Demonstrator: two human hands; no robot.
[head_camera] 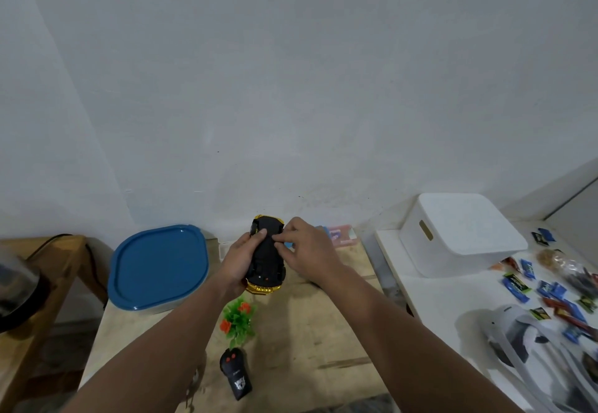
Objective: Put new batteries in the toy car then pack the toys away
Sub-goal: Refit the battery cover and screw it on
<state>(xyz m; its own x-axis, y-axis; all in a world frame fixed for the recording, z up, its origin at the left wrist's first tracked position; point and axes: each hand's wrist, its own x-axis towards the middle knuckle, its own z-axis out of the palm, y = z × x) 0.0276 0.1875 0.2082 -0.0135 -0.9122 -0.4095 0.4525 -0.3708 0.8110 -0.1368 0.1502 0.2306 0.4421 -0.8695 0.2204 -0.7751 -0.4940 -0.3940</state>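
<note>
Toy car (pixel 267 252) upside down, black underside up, gold body edge showing at its near end, held above the wooden table (pixel 323 331) at centre frame. Left hand (pixel 241 258) curled round the car's 9 o'clock side, thumb on the underside. Right hand (pixel 307 247) at 3 o'clock, fingertips pinched against the underside; what they pinch cannot be told. Black remote control (pixel 235 373) lying at 6 o'clock, small artificial plant (pixel 238 318) between. Blue-lidded container (pixel 158 267) at 9 o'clock. White storage box (pixel 459 234) at 3 o'clock, wrapped sweets (pixel 550 289) beyond.
</note>
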